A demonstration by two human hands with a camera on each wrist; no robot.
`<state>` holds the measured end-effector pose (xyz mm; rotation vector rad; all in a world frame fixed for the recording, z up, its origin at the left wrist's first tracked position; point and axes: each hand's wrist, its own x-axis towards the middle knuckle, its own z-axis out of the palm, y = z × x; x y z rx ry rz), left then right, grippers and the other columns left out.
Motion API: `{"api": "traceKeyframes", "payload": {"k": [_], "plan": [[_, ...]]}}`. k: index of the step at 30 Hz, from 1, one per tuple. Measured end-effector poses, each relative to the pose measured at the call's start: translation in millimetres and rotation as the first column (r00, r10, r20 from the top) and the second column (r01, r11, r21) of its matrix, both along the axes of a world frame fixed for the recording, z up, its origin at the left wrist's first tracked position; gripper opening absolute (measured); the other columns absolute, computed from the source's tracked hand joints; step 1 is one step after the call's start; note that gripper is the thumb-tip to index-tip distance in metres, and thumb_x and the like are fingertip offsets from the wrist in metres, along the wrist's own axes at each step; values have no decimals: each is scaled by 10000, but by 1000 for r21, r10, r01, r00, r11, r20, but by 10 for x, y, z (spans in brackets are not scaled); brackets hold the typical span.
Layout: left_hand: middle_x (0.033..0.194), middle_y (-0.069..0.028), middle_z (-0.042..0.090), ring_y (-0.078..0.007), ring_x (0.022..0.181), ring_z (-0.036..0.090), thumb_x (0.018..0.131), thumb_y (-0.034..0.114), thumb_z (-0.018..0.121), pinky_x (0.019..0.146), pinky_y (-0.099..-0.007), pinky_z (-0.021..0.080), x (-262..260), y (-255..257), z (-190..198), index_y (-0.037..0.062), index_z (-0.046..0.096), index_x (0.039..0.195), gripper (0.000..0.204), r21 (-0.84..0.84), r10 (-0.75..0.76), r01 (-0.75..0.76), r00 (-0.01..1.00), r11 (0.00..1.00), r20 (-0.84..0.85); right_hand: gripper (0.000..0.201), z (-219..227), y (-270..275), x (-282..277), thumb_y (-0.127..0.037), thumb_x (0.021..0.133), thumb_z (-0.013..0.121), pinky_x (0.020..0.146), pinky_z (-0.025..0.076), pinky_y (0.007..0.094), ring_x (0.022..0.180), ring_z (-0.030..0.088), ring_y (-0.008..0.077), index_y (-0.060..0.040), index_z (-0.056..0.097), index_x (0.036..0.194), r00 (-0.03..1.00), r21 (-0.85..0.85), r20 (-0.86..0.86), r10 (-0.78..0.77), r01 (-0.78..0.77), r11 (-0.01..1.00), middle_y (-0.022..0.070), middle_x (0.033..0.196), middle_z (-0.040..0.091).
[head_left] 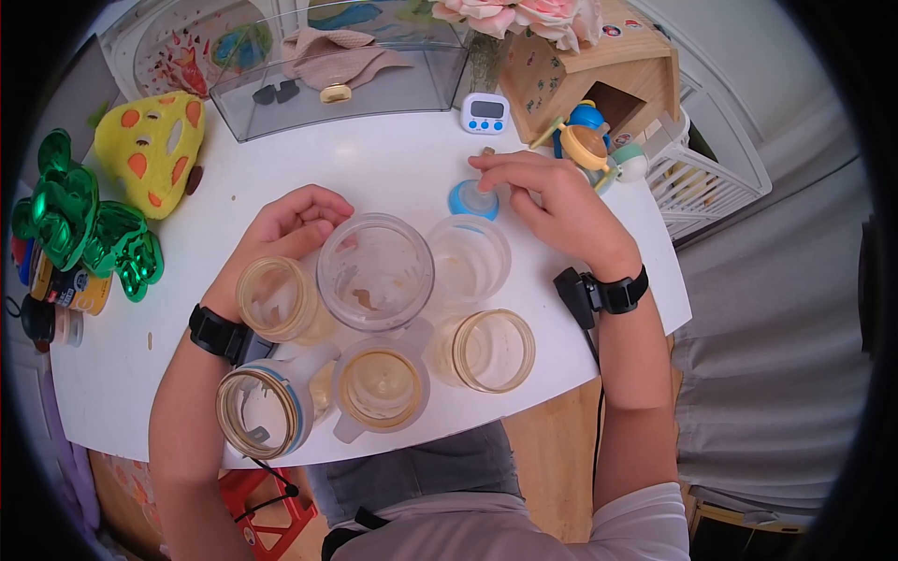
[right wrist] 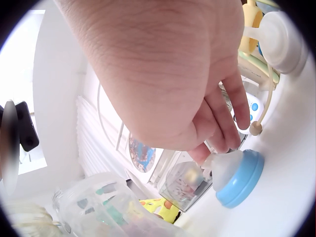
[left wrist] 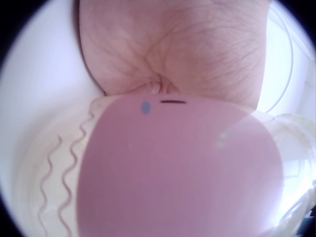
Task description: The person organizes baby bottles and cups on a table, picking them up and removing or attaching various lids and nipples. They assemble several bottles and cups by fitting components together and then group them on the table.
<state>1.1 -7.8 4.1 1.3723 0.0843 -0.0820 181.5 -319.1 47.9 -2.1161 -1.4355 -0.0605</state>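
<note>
My right hand (head_left: 561, 201) is at the back right of the white table, its fingertips at the top of a clear bottle nipple (right wrist: 228, 168) with a blue collar (head_left: 472, 201). In the right wrist view the fingers close in on the nipple's tip. My left hand (head_left: 290, 224) rests with loosely bent fingers beside a large clear cup (head_left: 374, 318), holding nothing. Close around it stand an amber-tinted wide-neck bottle (head_left: 274, 297), a clear tub (head_left: 472, 257), a two-handled bottle (head_left: 382, 388), an open jar (head_left: 496, 351) and a tilted bottle (head_left: 257, 411).
A white timer (head_left: 485, 113), a clear box (head_left: 346, 89) and a wooden house (head_left: 589, 84) line the back. Yellow and blue drinking cups (head_left: 585, 145) sit behind the right hand. At left are a yellow plush (head_left: 154, 150) and a green balloon (head_left: 70, 206).
</note>
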Motion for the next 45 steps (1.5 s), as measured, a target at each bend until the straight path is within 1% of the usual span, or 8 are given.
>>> {"api": "traceKeyframes", "payload": {"k": [5,12,18,20,26,30,35,45], "plan": [[1037,-37,709,-132,982,668,1022,128,723,914,-271,558,-3,2,16,34,658,1236,243,8,-3,3,1000,1000,0,278,-2,-9,25,91,957,542,1035,550,362,1204,726,300,10,757,1114,972,4,-234,-11,13,1000,150,1299,770],[1037,-35,704,-131,986,668,1015,124,729,919,-265,550,-8,-7,21,30,648,1249,265,1,-6,6,1000,1000,5,284,7,-29,57,109,963,529,1024,557,332,1211,726,255,38,752,1124,948,-24,-318,-31,24,999,165,1318,764],[1034,-31,699,-126,990,669,1008,112,735,923,-263,552,-7,-15,29,29,642,1247,269,-8,-2,2,1000,1000,-6,309,-12,-40,80,135,917,538,872,560,314,1169,740,227,50,743,1132,956,-39,-293,-14,3,999,182,1359,745],[1033,-30,698,-126,991,669,1006,110,738,924,-261,552,-8,-15,31,28,642,1245,271,-11,1,-1,1000,1000,-8,317,-14,-33,68,127,891,556,793,542,318,1083,753,218,37,748,1127,969,-39,-247,-13,4,999,182,1371,739],[1034,-29,696,-125,995,665,1001,101,740,938,-259,545,-7,-10,40,21,642,1246,276,9,5,-5,1000,1000,-15,302,19,-20,31,92,852,591,748,534,326,933,744,271,8,755,1091,990,-58,-141,-16,8,998,171,1384,729],[1039,-29,696,-125,1000,661,1003,104,737,944,-261,543,-5,-10,46,18,643,1247,275,18,-4,4,1000,1000,-8,284,-33,3,6,79,841,606,788,555,349,966,742,315,2,753,1073,999,-18,-40,7,-7,1000,165,1384,727],[1046,-28,697,-125,1005,660,1005,109,737,946,-261,544,-9,-15,39,20,643,1250,278,6,-2,2,1000,1000,-1,261,-49,28,-12,66,835,630,979,570,409,1165,709,372,-2,754,1055,997,-41,81,12,-9,999,149,1405,714],[1046,-23,696,-116,1008,661,1000,121,752,940,-254,549,-9,-11,39,23,642,1251,291,2,-4,4,1000,1000,-9,264,-56,43,-36,61,824,630,1021,559,425,1214,685,371,6,753,1052,994,-73,111,-1,9,997,150,1429,698]]}}
